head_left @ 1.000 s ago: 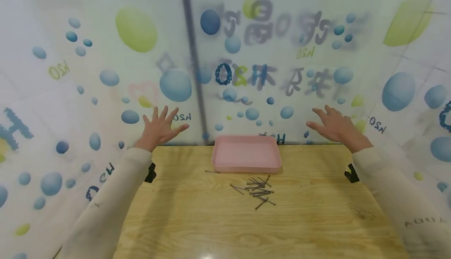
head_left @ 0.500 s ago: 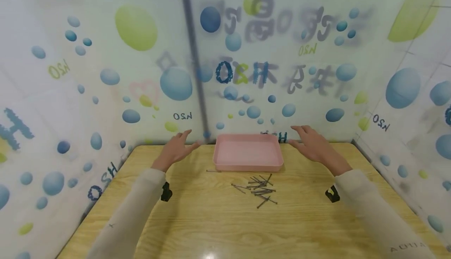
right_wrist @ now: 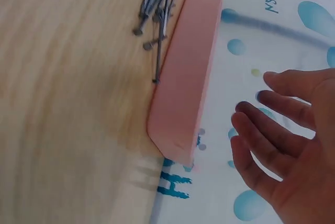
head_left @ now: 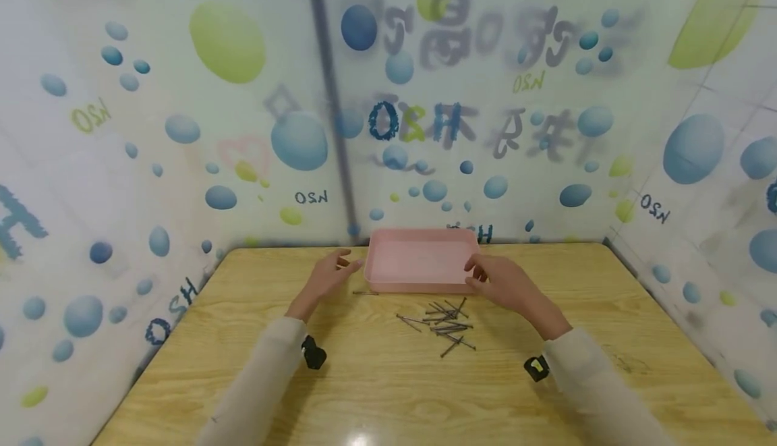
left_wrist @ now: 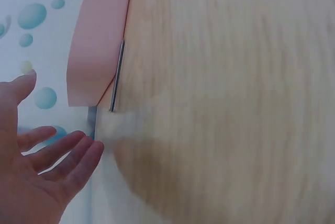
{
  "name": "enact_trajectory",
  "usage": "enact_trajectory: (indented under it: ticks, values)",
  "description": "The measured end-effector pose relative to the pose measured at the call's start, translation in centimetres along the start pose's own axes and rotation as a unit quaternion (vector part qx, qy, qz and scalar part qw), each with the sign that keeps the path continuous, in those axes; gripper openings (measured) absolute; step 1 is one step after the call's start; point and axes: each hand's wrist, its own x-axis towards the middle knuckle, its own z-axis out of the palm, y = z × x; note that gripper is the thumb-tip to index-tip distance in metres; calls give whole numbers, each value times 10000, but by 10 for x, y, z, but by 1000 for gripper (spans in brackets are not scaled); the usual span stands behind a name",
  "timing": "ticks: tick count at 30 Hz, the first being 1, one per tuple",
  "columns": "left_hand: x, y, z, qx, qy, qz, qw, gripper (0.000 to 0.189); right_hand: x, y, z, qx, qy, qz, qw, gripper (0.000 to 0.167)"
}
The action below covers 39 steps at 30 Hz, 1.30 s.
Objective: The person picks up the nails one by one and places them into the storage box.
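A shallow pink tray [head_left: 425, 289] lies at the back of the wooden table. My left hand [head_left: 326, 280] is beside its left end, fingers spread and slightly bent, holding nothing; in the left wrist view the left hand [left_wrist: 42, 177] shows apart from the tray wall [left_wrist: 102, 41]. Over the tray's right end my right hand [head_left: 504, 284] overlaps the rim in the head view, and the right wrist view shows the right hand [right_wrist: 288, 135] with loosely bent fingers and nothing in them. Several loose nails [head_left: 449, 328] lie in front of the tray. One single nail [left_wrist: 118, 77] lies against its front left corner.
The wooden table [head_left: 388, 392] reaches back to a printed curtain [head_left: 413, 95] with blue and green drops. Curtain sides [head_left: 716, 243] also stand left and right of the table. Both wrists carry small black camera mounts [head_left: 313, 353].
Both hands have come down and inward from in front of the curtain to the two ends of the tray. The tray and nails lie as before.
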Motion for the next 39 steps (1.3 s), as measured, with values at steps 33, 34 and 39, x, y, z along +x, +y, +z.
enact_trajectory:
  ticks: [33, 34, 39]
  values:
    - [-6, 3, 40, -1295, 136, -45, 9915, 51, -3, -19, 32, 321, -1552, 1, 9874, 9]
    - [-6, 2, 40, -1323, 125, -38, 9911, 53, -3, -19, 32, 310, -1554, 36, 9874, 9]
    - [-7, 1, 40, -1482, 6, 117, 9889, 53, -3, -17, 32, 216, -1576, 239, 9870, 10]
